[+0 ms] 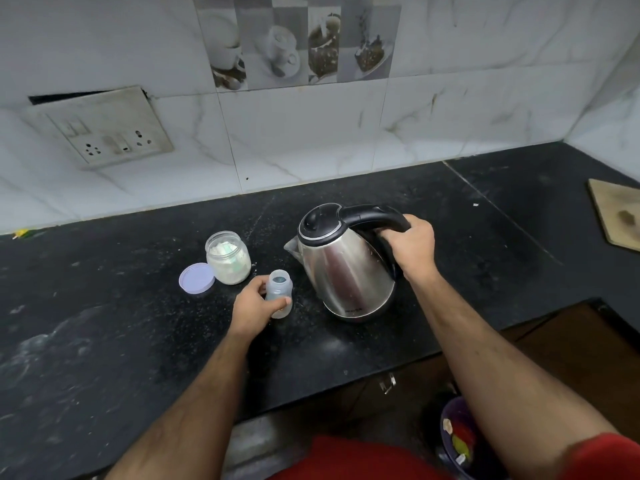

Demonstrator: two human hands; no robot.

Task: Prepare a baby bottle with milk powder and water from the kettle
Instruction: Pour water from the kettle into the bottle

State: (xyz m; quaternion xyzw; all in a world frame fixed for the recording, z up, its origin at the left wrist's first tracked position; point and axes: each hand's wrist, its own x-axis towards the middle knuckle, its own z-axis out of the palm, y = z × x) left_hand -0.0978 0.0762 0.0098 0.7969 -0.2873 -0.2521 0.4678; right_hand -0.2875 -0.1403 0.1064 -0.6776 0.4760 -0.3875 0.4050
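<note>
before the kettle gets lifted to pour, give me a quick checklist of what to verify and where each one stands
1. Right hand grips the kettle handle: ok.
2. Left hand steadies the baby bottle, fingers around it: ok.
3. Bottle mouth uncapped and upright: ok.
4. Kettle spout faces toward the bottle side: ok.
5. Kettle lid shut: ok.
6. Powder already in the bottle, and water level in the kettle: cannot tell.
</note>
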